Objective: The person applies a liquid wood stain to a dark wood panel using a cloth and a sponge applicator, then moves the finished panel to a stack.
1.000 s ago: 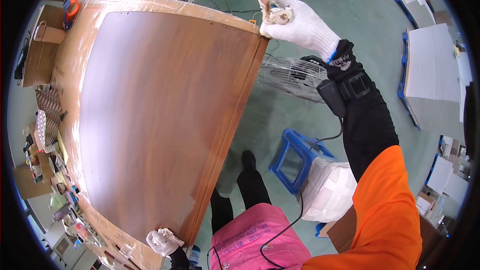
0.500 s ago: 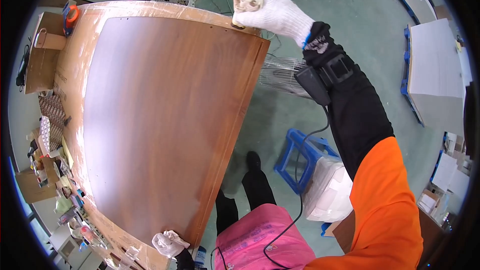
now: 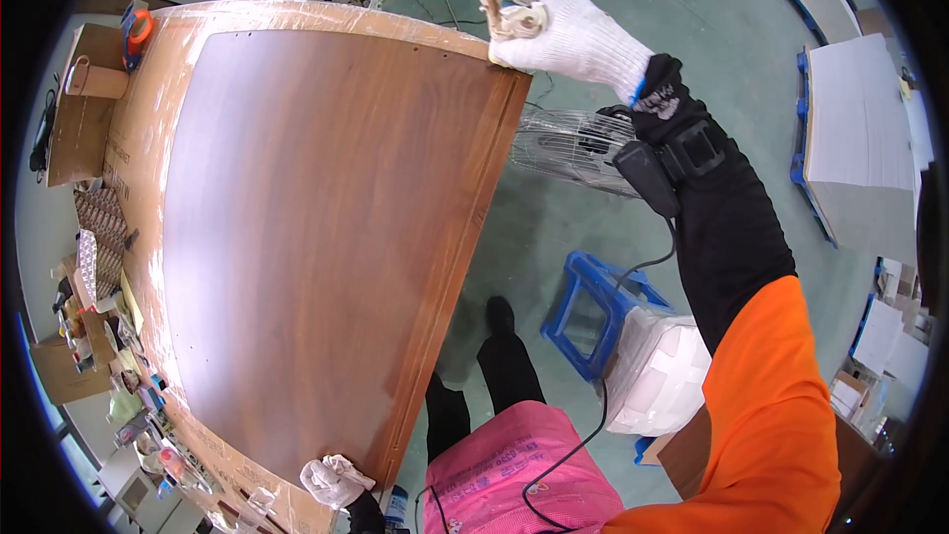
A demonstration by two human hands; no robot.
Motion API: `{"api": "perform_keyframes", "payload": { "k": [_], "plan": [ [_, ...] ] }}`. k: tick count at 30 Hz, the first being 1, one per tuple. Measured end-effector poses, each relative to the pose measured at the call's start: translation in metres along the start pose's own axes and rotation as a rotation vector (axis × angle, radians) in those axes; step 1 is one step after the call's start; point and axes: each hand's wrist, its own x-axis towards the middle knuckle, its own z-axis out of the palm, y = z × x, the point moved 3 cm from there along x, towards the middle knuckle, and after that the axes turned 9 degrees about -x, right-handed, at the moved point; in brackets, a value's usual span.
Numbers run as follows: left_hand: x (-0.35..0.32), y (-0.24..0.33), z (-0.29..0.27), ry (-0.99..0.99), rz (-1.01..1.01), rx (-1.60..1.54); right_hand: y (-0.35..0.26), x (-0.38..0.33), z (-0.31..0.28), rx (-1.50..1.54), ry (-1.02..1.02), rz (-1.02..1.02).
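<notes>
Head view: the right hand (image 3: pixel 563 32), in a white knit glove, is closed around a crumpled beige rag (image 3: pixel 502 8) and rests at the far right corner of a large brown wooden panel (image 3: pixel 316 237). The rag sits bunched between fingers and palm, partly above the panel edge — whether it presses on the wood cannot be told. The left hand (image 3: pixel 334 483), also gloved in white, grips the near right corner of the same panel at the bottom of the view; its fingers curl over the edge.

Judged progress: the panel face reads evenly glossy across its broad middle, with no visible streaks or residue, so wiping of the main surface appears largely complete. The rag now stands at the far corner — edge and corner work seems to be the remaining part.

Beyond the left hand, small clutter (image 3: pixel 94 267) lines the panel's far side. Below the right forearm stand a wire fan guard (image 3: pixel 568 143) and a blue stool (image 3: pixel 593 311).
</notes>
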Motion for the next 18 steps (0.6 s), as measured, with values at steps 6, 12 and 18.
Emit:
{"api": "perform_keyframes", "payload": {
  "k": [6, 12, 18],
  "plan": [
    [0.000, 0.001, 0.000, -0.056, -0.033, -0.031, 0.012, -0.040, -0.026, 0.021, -0.033, 0.107],
    [0.002, 0.000, -0.005, -0.025, -0.042, 0.005, 0.015, -0.028, -0.014, 0.215, 0.053, 0.101],
    [0.003, -0.003, -0.008, -0.035, -0.039, -0.056, 0.020, -0.033, -0.007, 0.090, 0.099, 0.177]
  ]
}}
